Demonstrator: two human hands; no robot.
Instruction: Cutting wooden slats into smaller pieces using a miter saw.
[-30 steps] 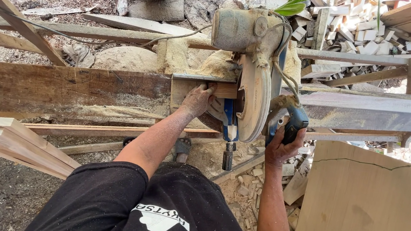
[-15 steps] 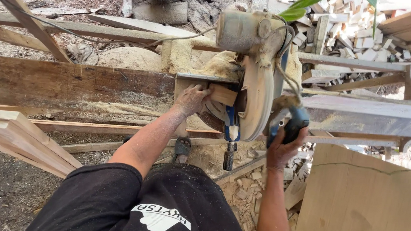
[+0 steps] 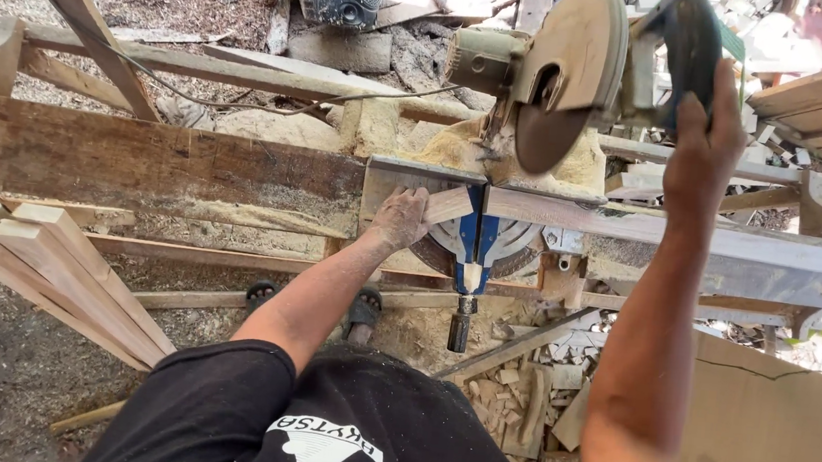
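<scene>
Change: saw head, down on the wood half a second ago, now stands raised, blade clear of the surface; right hand has gone up with it.
Right grip: right hand (image 3: 706, 139) wrapped tight around the dark handle (image 3: 692, 47) of the miter saw (image 3: 557, 69), arm stretched upward.
Left grip: left hand (image 3: 400, 218) lies palm down, fingers pressing a short wood block (image 3: 451, 205) flat; not wrapped around it, only bearing on its left end.
Block position: on the saw's base, against the back fence (image 3: 427, 170), just left of the cutting slot; its right end pokes out past the fingers.
Blade: round, dusty disc (image 3: 549, 134) half under its guard, tilted up above the slot, apart from the block.
Base: blue and grey turntable (image 3: 475, 242) below the block, with a lever (image 3: 461, 321) pointing toward the person.
Surface: long weathered plank bench (image 3: 137, 159) running left and right of the saw, sawdust heaped behind the fence.
Left side: bundle of pale cut sticks (image 3: 46, 261) lying aslant, near the left arm.
Below: offcuts (image 3: 526, 393) piled on the ground under the saw.
Lower right: flat board sheet (image 3: 773, 437).
Person: black shirt with white print, seen from above.
</scene>
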